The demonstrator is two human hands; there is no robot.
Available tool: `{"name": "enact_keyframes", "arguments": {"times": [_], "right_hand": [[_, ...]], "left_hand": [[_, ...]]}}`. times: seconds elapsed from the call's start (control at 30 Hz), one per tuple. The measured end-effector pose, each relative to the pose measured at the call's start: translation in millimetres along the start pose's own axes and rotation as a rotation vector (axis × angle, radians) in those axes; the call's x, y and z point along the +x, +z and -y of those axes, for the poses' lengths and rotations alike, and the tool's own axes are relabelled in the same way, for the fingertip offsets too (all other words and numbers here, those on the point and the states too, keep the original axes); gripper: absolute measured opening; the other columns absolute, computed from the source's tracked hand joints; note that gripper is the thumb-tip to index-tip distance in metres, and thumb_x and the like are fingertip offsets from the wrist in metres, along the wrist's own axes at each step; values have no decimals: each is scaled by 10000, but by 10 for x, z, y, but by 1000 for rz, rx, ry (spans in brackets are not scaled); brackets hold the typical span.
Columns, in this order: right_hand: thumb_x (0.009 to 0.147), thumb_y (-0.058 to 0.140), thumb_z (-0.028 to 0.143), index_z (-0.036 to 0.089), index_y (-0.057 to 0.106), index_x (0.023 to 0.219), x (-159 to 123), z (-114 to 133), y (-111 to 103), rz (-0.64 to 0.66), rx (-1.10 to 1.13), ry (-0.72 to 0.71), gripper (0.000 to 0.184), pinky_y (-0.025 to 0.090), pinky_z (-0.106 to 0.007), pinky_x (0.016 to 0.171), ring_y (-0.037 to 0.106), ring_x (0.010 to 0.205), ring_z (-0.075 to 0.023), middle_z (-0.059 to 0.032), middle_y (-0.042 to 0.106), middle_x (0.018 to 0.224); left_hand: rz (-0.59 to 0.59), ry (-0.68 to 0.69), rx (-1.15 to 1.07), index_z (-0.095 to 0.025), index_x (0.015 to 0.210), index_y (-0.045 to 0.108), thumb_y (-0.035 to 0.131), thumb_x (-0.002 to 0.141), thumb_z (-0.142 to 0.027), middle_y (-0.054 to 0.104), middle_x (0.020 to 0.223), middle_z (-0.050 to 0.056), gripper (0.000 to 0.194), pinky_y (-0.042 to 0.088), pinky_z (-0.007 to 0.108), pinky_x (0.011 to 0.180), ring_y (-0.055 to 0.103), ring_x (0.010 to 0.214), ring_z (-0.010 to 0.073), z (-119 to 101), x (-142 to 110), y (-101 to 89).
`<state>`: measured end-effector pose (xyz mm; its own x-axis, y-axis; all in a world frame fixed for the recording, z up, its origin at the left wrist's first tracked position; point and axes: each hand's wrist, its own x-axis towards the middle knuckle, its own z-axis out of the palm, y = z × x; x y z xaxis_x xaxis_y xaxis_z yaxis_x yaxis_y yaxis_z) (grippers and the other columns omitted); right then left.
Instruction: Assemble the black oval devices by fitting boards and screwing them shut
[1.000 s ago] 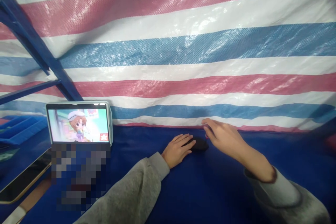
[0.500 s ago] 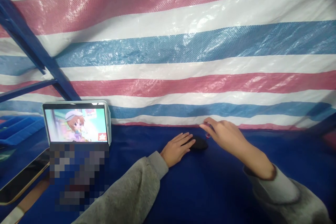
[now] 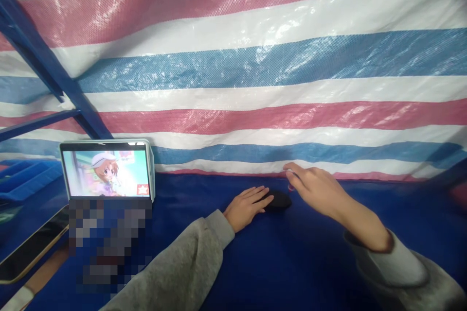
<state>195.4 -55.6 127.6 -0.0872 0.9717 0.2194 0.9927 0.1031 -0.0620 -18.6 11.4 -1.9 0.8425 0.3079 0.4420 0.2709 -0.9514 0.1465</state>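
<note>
My left hand [image 3: 245, 206] lies flat on the blue table cover [image 3: 292, 262], fingers stretched out, fingertips touching a small black oval object [image 3: 279, 200]. My right hand [image 3: 314, 187] hovers just right of and behind that object, fingers curled together in a pinch. A tiny pinkish bit shows at its fingertips, too small to name. Both arms wear grey sleeves.
A tablet [image 3: 106, 173] playing a cartoon stands at the left, with a pixelated patch below it. A phone [image 3: 29, 250] lies at the far left edge, near another person's forearm [image 3: 22, 294]. A striped tarp [image 3: 255, 82] hangs behind the table. Blue frame bars [image 3: 44, 68] and a blue bin [image 3: 25, 180] are at the left.
My right hand has drifted slightly right and its fingers have closed a little more. My left hand and the black object stay in place.
</note>
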Motion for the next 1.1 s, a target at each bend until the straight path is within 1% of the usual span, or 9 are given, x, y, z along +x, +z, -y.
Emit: {"name": "enact_keyframes", "arguments": {"times": [0.13,0.27,0.33,0.47,0.53,0.63,0.8,0.97,1.1], "right_hand": [[921,362,267,183,541,1234,-20,-38,34,10,10,-4,370,408,-302,647,684,771,-240,-68,735,833],[953,333,430,202,591,1146,-56,-88,30,41,-24,30,395,396,-305,589,681,703,-256,-63,721,733],[955,317,455,207,607,1102,-76,-120,1,42,-21,55,408,398,-305,584,680,701,-251,-67,726,759],[939,339,302,196,607,1106,-94,-193,-34,-18,29,56,333,429,-295,661,682,819,-224,-82,728,960],[939,344,295,194,608,1109,-93,-209,-25,-23,41,61,330,431,-295,670,682,806,-223,-72,732,893],[954,337,404,206,619,1069,-89,-200,4,9,63,74,363,426,-293,624,678,707,-225,-42,717,720],[945,329,323,216,579,1146,-81,-185,38,-31,97,12,338,445,-288,649,676,755,-208,-59,729,874],[958,310,438,222,605,1061,-61,-179,13,5,101,32,379,447,-297,634,672,672,-218,-34,699,693],[941,342,331,216,569,1146,-59,-167,2,-42,113,10,327,455,-298,671,679,771,-216,-62,723,904]], "left_hand": [[19,14,4,-225,1392,417,400,1006,-277,446,1444,74,390,348,394,1132,365,1373,189,-19,21,-33],[45,26,16,-206,1391,421,414,999,-238,443,1445,87,394,334,400,1138,349,1381,200,-56,78,-33],[50,21,9,-209,1397,411,418,996,-230,440,1448,88,401,337,402,1136,356,1378,201,-67,116,-17],[45,7,-19,-215,1404,399,429,992,-222,422,1460,86,413,326,399,1143,349,1382,194,-85,180,22],[48,7,-27,-211,1408,393,433,989,-214,413,1466,87,420,314,397,1150,336,1388,193,-97,193,37],[58,12,-25,-209,1417,376,431,989,-200,396,1478,84,433,293,398,1160,310,1401,193,-114,186,54],[50,18,-23,-224,1419,370,432,987,-200,387,1485,70,437,284,386,1163,300,1405,181,-114,159,72],[40,-9,-41,-233,1415,376,427,991,-231,412,1469,68,428,313,381,1141,353,1379,188,-96,144,46],[40,-13,-40,-248,1410,382,440,983,-223,432,1454,74,431,348,398,1100,385,1356,205,-99,140,14]]}}
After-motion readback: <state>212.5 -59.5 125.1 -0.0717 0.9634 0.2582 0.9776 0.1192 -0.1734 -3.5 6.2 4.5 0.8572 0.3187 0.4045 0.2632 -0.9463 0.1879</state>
